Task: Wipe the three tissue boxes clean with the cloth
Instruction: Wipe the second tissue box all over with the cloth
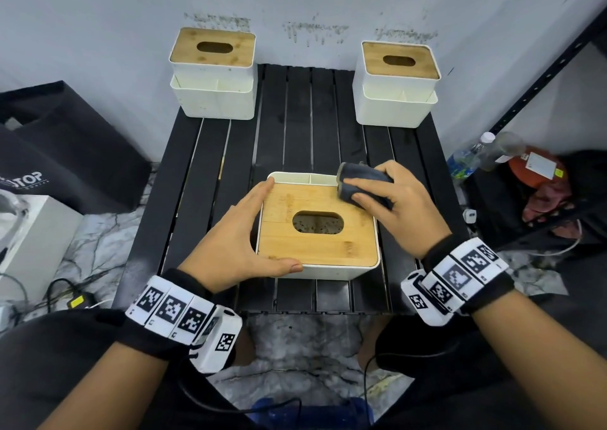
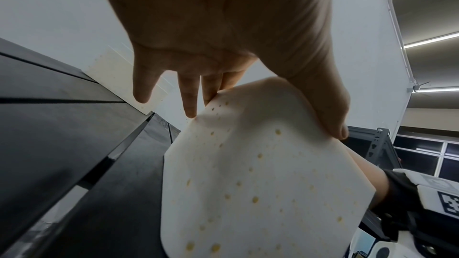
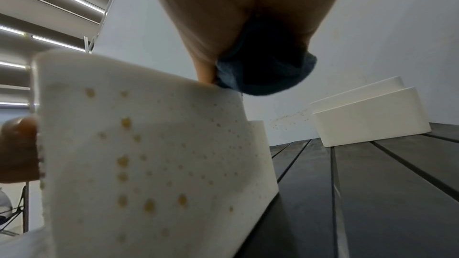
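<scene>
Occlusions, near tissue box (image 1: pixel 317 229)
Right hand (image 1: pixel 399 204) is covering most of the cloth (image 1: pixel 358 180); left hand (image 1: pixel 241 232) is hiding the box's left wall.

Near tissue box (image 1: pixel 328 270): matt white plastic body, speckled with yellowish spots; lid of pale wood — grain visible, scuffed. Cloth (image 1: pixel 363 180): dark blue-grey, soft napped fabric. Table (image 1: pixel 295 127): black slats, matt, dusty — smudged in places.

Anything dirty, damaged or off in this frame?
Yes. The near box has yellowish spots across its white sides, and dark specks show inside its slot. The wall behind the far boxes carries dark speckled smears. Nothing looks tipped or broken.
</scene>
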